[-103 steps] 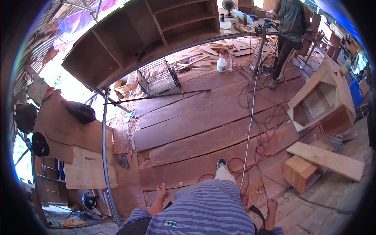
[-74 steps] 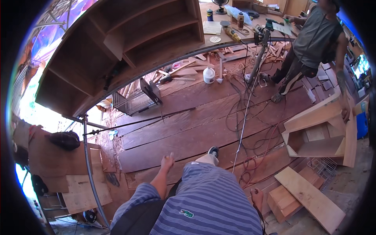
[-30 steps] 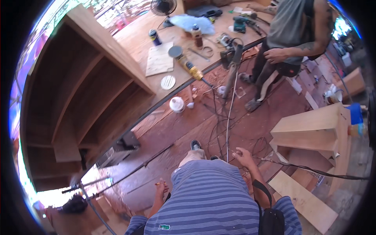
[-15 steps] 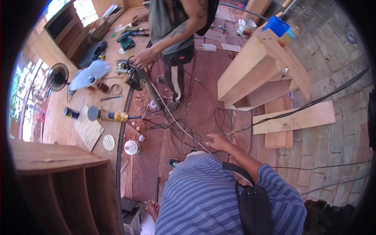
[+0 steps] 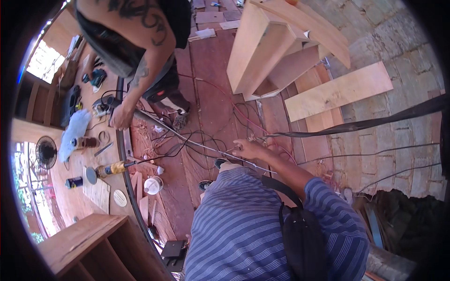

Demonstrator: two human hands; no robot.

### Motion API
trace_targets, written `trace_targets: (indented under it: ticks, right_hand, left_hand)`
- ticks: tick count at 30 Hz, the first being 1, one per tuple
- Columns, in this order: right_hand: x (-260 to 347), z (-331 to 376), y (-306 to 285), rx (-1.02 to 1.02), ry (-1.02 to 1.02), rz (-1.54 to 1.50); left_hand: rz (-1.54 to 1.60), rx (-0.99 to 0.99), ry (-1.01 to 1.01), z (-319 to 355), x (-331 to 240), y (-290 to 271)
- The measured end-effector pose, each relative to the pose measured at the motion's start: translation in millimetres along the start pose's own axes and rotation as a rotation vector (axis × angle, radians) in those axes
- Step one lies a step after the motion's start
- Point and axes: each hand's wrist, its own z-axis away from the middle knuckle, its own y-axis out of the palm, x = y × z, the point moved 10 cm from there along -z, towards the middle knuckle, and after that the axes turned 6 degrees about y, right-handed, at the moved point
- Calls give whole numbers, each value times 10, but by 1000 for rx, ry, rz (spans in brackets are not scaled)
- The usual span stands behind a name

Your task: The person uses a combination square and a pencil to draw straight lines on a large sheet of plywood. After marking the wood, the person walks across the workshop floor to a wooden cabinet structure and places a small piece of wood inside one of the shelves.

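My right hand reaches forward over the reddish plank floor, fingers loosely apart and nothing clearly held. A thin grey cable runs slantwise just under the fingers; whether they touch it I cannot tell. My left hand is hidden behind my blue striped shirt. A black shoulder bag hangs at my right side. My shoes show below the hand.
Another person in a dark sleeveless top stands ahead on the left, one hand on the workbench, which carries a fan, a white cloth, cans and tools. Tangled cables cover the floor. A wooden cabinet and plank lie right.
My view has swung round from the big shelf unit to the workbench and the other person, now much closer. My right hand has come up forward over the cables.
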Motion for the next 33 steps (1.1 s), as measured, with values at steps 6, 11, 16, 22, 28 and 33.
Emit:
trace_targets:
  ticks: [6, 11, 16, 22, 28, 33]
  right_hand:
    - [-75, -207, -424, -9, -116, -38]
    - [-44, 155, -480, 43, -62, -408]
    - [-296, 628, -275, -45, -38, -457]
    - [9, 813, 36, 72, 16, -495]
    - [343, 788, 391, 234, -71, -317]
    - [627, 655, 754, 434, -76, -214]
  left_hand:
    - [-27, 88, 12, -157, -6, 176]
    - [-115, -41, 46, -290, -319, 220]
    - [-258, -21, 185, 100, -1071, 427]
    - [-132, -14, 196, 212, -924, 248]
    - [-67, -155, 110, 568, -306, -80]
    - [18, -271, 13, 728, 425, -402]
